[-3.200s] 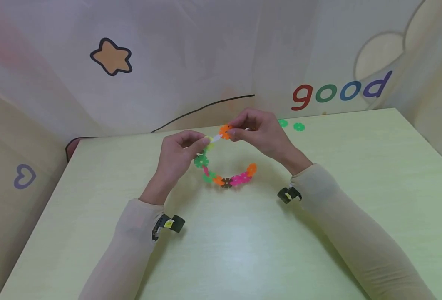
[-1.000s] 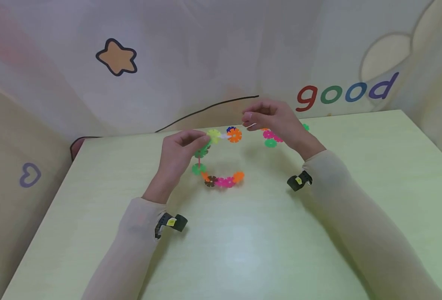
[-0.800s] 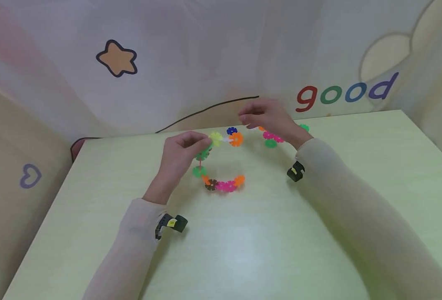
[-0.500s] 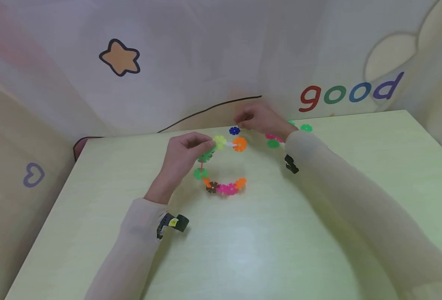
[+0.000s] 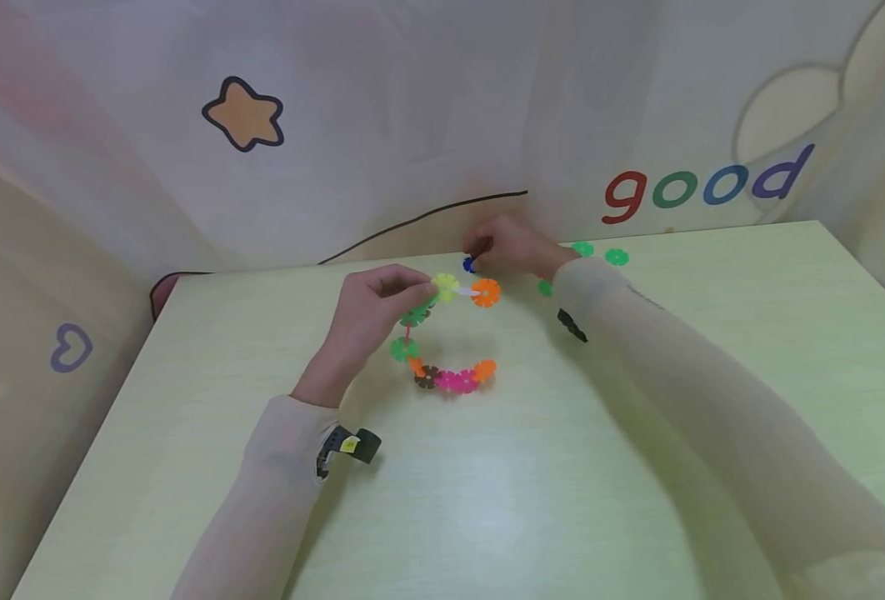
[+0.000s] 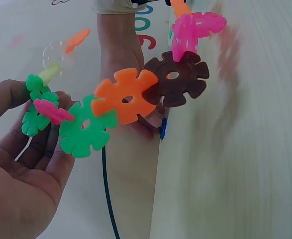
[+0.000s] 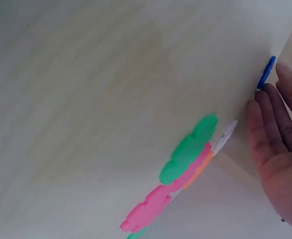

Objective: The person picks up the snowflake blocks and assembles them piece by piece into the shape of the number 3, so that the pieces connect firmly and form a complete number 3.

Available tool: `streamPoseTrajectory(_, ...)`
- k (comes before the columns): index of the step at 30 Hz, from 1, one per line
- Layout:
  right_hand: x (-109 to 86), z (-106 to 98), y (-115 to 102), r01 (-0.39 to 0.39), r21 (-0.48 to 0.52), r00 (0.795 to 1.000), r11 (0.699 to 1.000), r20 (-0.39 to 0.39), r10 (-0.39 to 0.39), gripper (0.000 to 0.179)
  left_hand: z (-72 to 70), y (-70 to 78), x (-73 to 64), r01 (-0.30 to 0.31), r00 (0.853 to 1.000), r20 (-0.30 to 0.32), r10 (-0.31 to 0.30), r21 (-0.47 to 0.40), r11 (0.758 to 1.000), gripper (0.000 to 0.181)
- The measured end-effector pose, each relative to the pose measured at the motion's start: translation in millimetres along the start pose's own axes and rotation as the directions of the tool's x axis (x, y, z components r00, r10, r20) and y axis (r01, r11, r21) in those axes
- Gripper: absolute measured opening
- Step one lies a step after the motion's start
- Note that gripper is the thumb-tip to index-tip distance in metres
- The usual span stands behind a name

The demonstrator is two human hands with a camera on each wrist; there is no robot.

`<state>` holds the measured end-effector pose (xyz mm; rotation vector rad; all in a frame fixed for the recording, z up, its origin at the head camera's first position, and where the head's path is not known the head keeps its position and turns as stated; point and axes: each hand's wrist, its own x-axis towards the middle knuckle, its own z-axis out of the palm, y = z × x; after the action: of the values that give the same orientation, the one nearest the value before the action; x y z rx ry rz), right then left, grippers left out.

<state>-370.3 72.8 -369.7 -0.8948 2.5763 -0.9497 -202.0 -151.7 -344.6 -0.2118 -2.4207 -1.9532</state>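
Note:
My left hand [image 5: 375,304] pinches a curved chain of slotted plastic snowflake discs near its yellow disc [image 5: 446,287]. Beyond the fingers, the upper end carries a clear disc and an orange disc [image 5: 486,293]. From the hand, the rest curves down through green discs [image 6: 87,127] and a brown disc [image 6: 178,79] to pink ones and an orange tip [image 5: 485,371], low over the table. At the table's back edge, my right hand [image 5: 513,246] has its fingertips right at a blue disc [image 7: 266,73], which lies flat and is partly hidden in the head view.
Loose discs lie along the back of the table [image 5: 225,375]: two green discs [image 5: 582,248] at right, and another green disc [image 5: 545,288] partly behind the right sleeve. The right wrist view shows pink discs [image 7: 148,206], an orange and a white one. A printed curtain [image 5: 412,108] hangs behind.
My right hand has let go of the orange disc, which is now on the chain's end, and has moved down and left to the blue disc. The left hand keeps its pinch on the chain.

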Motion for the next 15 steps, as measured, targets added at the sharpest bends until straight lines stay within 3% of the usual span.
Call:
streamPoseTrajectory(9, -1.2, 4.1, 0.0, 0.019, -0.111, 1.000, 0.994, 0.027, -0.016, 0.014, 1.0, 1.9, -1.4, -0.010, 1.000, 0.026, 0.011, -0.029, 1.000, 0.014)
streamPoseTrajectory(15, -5.7, 4.3, 0.9, -0.012, -0.099, 0.999, 0.995, 0.050, 0.017, 0.018, 1.1, 1.9, -1.7, -0.015, 0.999, 0.030, 0.016, -0.025, 1.000, 0.015)
